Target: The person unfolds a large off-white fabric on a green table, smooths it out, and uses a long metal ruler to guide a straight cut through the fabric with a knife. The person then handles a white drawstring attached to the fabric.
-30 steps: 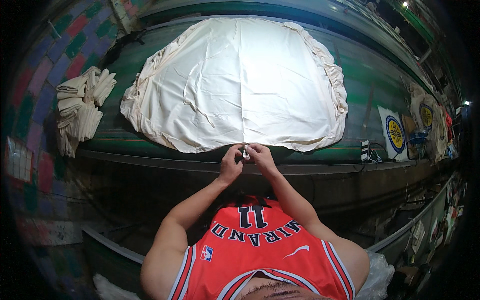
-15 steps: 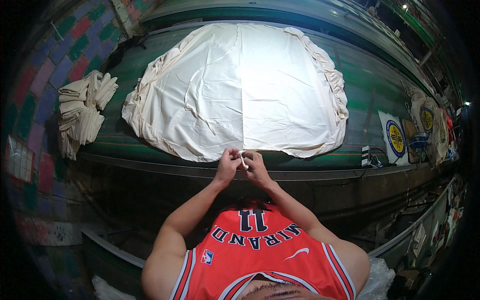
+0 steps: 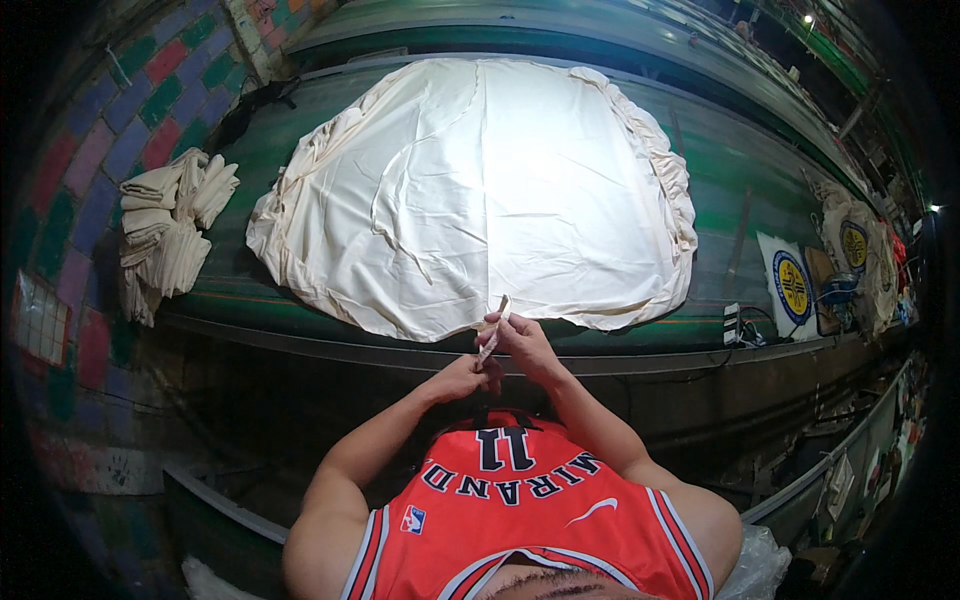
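A large cream cloth (image 3: 430,200) with a lengthwise middle seam and gathered, ruffled sides lies spread on the green table (image 3: 720,260). At its near edge, by the seam, my two hands have a narrow cream cloth strip (image 3: 488,350) between them. My right hand (image 3: 524,340) pinches the upper part of this strip, whose tip sticks up above the fingers. Lower and closer to my body, my left hand (image 3: 462,378) is closed on the strip's lower end. Whether the strip is joined to the big cloth I cannot tell.
Folded cream cloths (image 3: 165,235) are stacked at the table's left end. To the right stand a white piece with a round blue and yellow emblem (image 3: 792,287) and a small white box with cables (image 3: 732,325). A painted brick wall (image 3: 125,130) borders the left side.
My left hand has dropped down and toward my body, away from the cloth's edge. The right hand has moved slightly right and lower. The strip now stretches between them.
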Available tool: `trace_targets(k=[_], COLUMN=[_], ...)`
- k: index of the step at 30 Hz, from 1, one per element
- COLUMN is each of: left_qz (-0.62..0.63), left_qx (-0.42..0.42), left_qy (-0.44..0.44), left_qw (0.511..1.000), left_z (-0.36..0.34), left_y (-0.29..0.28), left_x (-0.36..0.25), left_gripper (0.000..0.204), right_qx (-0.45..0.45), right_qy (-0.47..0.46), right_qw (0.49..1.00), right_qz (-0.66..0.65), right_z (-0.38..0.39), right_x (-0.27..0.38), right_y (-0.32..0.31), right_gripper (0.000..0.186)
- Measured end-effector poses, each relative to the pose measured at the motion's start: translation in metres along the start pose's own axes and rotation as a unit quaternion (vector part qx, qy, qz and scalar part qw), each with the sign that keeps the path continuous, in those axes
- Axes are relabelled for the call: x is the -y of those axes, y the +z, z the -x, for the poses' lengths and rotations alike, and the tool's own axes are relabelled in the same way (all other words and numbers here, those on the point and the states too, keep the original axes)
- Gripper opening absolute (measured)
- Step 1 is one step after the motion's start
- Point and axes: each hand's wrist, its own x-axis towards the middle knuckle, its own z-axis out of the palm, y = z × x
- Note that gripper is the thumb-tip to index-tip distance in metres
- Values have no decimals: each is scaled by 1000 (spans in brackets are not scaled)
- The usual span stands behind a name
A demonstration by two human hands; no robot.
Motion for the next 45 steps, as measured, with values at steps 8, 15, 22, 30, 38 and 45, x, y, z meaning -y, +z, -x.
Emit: trace_targets(k=[8, 15, 22, 30, 38, 45], left_qz=[459, 72, 284, 236, 57, 367], left_qx=[-114, 82, 235, -149, 140, -66], left_qy=[94, 63, 7, 173, 18, 177], left_qw=[876, 992, 930, 945, 988, 911], left_z=[4, 17, 38, 10, 16, 24], left_y=[-43, -35, -14, -48, -14, -47], left_x=[-43, -38, -69, -77, -62, -91], left_gripper=[40, 53, 33, 41, 30, 29], right_qx=[171, 196, 111, 354, -10, 382], right_qy=[35, 86, 8, 61, 83, 36], right_qw=[930, 964, 978, 878, 928, 869], right_qz=[322, 159, 177, 316, 363, 312], right_z=[16, 28, -3, 28, -20, 15], right_x=[-16, 36, 23, 69, 81, 46], right_y=[-3, 13, -4, 33, -14, 9], right_gripper=[22, 32, 40, 30, 39, 36])
